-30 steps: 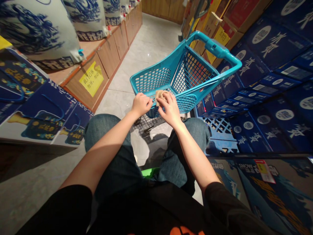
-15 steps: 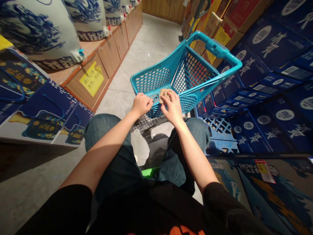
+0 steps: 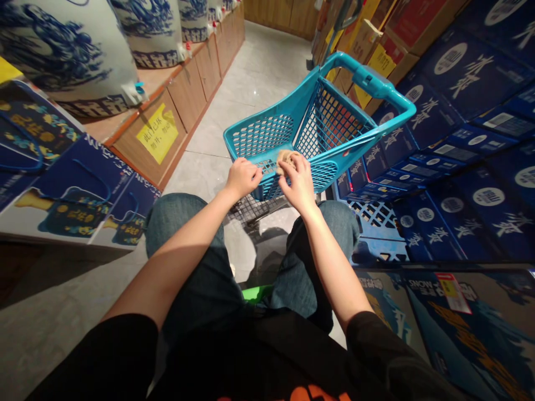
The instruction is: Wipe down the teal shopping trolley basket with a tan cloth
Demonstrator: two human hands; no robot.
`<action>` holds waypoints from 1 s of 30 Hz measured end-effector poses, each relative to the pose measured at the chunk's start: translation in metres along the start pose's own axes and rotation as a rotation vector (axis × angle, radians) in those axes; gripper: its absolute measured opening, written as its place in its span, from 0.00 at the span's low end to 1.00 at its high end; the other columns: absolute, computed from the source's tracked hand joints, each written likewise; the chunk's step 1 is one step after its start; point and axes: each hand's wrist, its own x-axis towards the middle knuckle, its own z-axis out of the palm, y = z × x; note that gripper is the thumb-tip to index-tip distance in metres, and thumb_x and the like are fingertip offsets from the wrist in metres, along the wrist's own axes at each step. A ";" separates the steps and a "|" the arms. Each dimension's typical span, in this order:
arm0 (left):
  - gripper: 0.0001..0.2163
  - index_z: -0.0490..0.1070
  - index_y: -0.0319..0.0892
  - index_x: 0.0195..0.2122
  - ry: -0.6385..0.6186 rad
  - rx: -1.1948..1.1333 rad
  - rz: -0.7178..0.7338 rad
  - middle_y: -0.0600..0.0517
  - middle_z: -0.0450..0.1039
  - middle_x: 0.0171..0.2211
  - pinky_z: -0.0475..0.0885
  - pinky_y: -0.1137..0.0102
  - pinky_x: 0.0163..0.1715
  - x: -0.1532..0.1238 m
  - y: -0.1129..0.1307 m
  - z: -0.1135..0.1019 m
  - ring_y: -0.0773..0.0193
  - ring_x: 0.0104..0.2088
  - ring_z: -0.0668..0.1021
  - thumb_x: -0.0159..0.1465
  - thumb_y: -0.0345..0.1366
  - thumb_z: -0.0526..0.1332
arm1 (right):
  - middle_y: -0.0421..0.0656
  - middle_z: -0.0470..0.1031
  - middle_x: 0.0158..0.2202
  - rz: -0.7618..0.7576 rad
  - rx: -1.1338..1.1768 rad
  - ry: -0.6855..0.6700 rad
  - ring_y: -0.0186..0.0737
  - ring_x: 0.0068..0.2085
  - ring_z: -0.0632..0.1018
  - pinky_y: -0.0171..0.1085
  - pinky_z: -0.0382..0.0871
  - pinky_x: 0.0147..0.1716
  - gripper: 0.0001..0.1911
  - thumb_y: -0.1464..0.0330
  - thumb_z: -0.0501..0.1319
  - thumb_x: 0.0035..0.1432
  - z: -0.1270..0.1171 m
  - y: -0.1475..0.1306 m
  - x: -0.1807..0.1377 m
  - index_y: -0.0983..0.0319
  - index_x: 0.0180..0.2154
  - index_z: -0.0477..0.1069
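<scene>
A blue plastic shopping cart [image 3: 267, 129] stands in front of my knees, its handle toward the upper right. My right hand [image 3: 300, 181] is closed on a crumpled beige cloth [image 3: 285, 157], pressed against the cart's near rim. To its left, my left hand [image 3: 243, 178] has its fingers curled over the same rim, gripping it. Part of the cloth is hidden under my right fingers. The underside of my left fingers does not show.
Stacked blue cartons [image 3: 455, 206] rise close on the right, beside a blue plastic crate [image 3: 374, 223]. Large blue-and-white jars [image 3: 50, 50] line a wooden cabinet [image 3: 190, 86] on the left. Boxed gift sets [image 3: 75, 195] stand near my left knee. A tiled floor [image 3: 259, 67] runs between.
My right hand has slid slightly to the right along the cart's rim with the cloth. My left hand stays in place.
</scene>
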 end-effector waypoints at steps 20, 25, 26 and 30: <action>0.21 0.71 0.46 0.22 -0.005 -0.012 -0.004 0.46 0.76 0.25 0.71 0.50 0.48 0.000 -0.001 -0.001 0.53 0.31 0.76 0.73 0.40 0.52 | 0.57 0.70 0.68 0.078 0.013 0.001 0.63 0.75 0.62 0.66 0.56 0.77 0.24 0.69 0.57 0.66 0.000 0.003 -0.001 0.63 0.61 0.78; 0.21 0.67 0.47 0.22 -0.009 -0.004 -0.004 0.46 0.76 0.24 0.72 0.51 0.48 0.000 0.002 -0.003 0.53 0.32 0.77 0.73 0.39 0.51 | 0.55 0.66 0.72 -0.097 -0.002 -0.181 0.65 0.78 0.56 0.66 0.52 0.79 0.29 0.70 0.59 0.67 0.003 -0.027 -0.012 0.63 0.67 0.75; 0.21 0.67 0.47 0.21 -0.010 -0.002 -0.005 0.46 0.76 0.24 0.72 0.51 0.48 0.000 0.002 -0.003 0.53 0.32 0.77 0.73 0.39 0.51 | 0.55 0.67 0.72 -0.124 0.010 -0.204 0.65 0.78 0.57 0.65 0.53 0.79 0.29 0.70 0.59 0.67 0.002 -0.029 -0.013 0.62 0.68 0.74; 0.21 0.69 0.46 0.22 -0.023 0.005 -0.010 0.46 0.76 0.24 0.71 0.50 0.49 0.001 0.003 -0.003 0.53 0.32 0.77 0.74 0.40 0.51 | 0.53 0.69 0.71 -0.057 0.029 -0.132 0.62 0.76 0.62 0.62 0.57 0.78 0.27 0.71 0.58 0.68 0.002 -0.014 -0.006 0.61 0.65 0.77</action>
